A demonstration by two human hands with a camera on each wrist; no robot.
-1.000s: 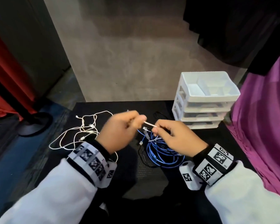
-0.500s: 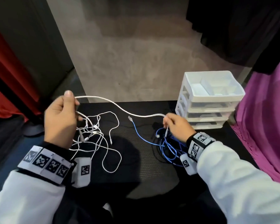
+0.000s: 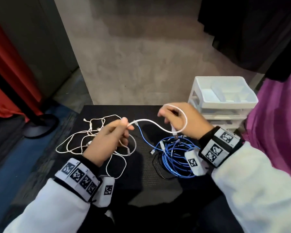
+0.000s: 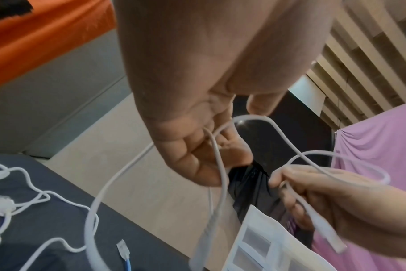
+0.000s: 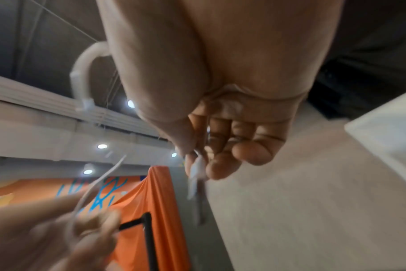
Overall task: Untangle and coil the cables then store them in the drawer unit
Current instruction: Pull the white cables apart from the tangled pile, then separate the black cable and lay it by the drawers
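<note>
A thick white cable [image 3: 151, 122] runs between my two hands above the black table [image 3: 141, 182]. My left hand [image 3: 123, 130] pinches it near the middle of the table, fingers curled round it [image 4: 217, 165]. My right hand [image 3: 173, 121] holds the plug end [image 4: 327, 238], and the cable makes one loop over the back of that hand [image 5: 81, 73]. A blue cable [image 3: 175, 157] lies loosely coiled below the right hand. Thin white cables [image 3: 91, 137] lie tangled at the left. The white drawer unit [image 3: 225, 101] stands at the back right, its drawers pushed in.
A thin black cable [image 3: 158, 167] lies mixed under the blue one. A loose blue cable end [image 4: 124, 251] points toward the table's middle. Purple cloth [image 3: 275, 115] hangs at the right, close to the drawer unit. A black stand base [image 3: 40, 125] sits on the floor at the left.
My left hand came back from the far left to the middle, still holding the white cable. My right hand rose off the blue pile, and the white cable now loops round it.
</note>
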